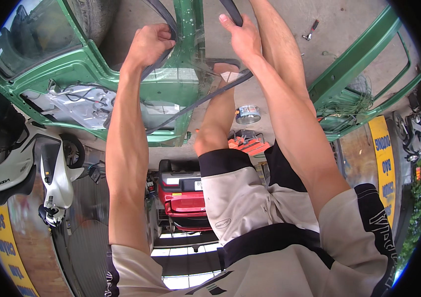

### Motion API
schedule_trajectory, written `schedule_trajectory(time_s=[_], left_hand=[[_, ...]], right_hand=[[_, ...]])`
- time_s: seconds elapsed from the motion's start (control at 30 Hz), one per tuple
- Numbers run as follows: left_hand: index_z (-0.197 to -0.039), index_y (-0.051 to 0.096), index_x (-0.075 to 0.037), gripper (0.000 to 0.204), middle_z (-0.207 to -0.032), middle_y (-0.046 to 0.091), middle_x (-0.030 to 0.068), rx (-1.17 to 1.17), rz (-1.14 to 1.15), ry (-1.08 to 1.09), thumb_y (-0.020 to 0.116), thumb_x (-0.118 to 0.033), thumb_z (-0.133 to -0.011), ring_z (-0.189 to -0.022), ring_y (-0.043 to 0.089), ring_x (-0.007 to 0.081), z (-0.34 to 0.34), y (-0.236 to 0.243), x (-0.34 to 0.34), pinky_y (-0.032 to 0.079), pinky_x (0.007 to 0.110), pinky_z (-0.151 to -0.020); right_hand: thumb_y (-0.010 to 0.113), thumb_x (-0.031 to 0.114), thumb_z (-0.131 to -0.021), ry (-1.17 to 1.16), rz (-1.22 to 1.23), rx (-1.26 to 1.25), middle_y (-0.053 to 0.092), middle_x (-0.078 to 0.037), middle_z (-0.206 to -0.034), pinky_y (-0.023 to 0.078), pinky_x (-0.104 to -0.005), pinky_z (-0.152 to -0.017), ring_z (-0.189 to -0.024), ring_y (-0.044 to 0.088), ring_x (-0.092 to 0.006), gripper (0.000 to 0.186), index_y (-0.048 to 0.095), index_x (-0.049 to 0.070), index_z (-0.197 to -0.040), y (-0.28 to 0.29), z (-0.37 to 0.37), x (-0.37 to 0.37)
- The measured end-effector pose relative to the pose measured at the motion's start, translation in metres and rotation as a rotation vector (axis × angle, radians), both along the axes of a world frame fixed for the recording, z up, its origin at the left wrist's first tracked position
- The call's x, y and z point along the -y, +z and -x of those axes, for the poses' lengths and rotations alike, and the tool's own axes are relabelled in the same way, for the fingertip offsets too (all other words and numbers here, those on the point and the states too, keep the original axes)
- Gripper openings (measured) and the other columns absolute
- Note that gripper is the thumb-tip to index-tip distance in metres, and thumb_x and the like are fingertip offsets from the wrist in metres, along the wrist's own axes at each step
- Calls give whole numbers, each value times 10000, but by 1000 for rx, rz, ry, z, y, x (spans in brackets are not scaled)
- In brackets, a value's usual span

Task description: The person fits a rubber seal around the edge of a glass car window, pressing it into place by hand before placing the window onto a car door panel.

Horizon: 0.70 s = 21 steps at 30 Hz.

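Both hands work high in the head view. Left hand [150,45] is clenched around a black rubber seal strip [195,101], apparently to keep it taut against the green car door [72,74]. Right hand [240,37] grips the same strip higher up, thumb pressed along it, seemingly guiding it at the door's frame edge. Between and below the hands the strip loops down across the door panel. Beneath sit a tape roll [248,114], a second green door [363,89] and a white scooter [32,168].
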<state>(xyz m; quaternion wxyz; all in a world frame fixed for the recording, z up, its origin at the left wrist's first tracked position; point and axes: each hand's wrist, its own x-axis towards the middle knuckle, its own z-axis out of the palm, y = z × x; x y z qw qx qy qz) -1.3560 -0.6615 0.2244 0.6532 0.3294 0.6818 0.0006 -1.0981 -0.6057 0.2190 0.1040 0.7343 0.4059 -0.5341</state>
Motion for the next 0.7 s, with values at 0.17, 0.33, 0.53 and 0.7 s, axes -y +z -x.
schedule_trajectory(time_s=[0.17,0.33,0.53,0.7], left_hand=[[-1102,700,26,568,-1050,760,163,-196,-88,-133,933,-233,-653,-958,734,296,-25,9,9,572,424,-845],[-1035,700,28,510,-928,752,146,-203,-129,-41,947,-212,-660,-842,716,279,-24,4,15,567,406,-791],[-1072,731,24,478,-876,748,84,-83,-46,234,942,-137,-675,-781,671,152,-19,-3,28,553,327,-765],[-1133,717,47,440,-936,757,77,-3,-53,465,892,-84,-752,-827,678,144,-30,-2,40,552,320,-792]], right_hand=[[696,606,-897,-15,-11,15,701,-147,-895,485,-472,-846,-908,680,-349,581,645,36,-996,4,7,-2],[705,592,-894,-4,0,37,702,-150,-909,481,-468,-862,-922,679,-349,570,649,34,-996,6,8,-3],[711,584,-892,-23,-33,15,699,-148,-900,474,-466,-859,-918,676,-346,570,648,27,-996,7,11,-2],[710,579,-894,-18,-33,36,697,-147,-883,470,-467,-850,-909,673,-343,567,651,25,-996,8,11,-3]])
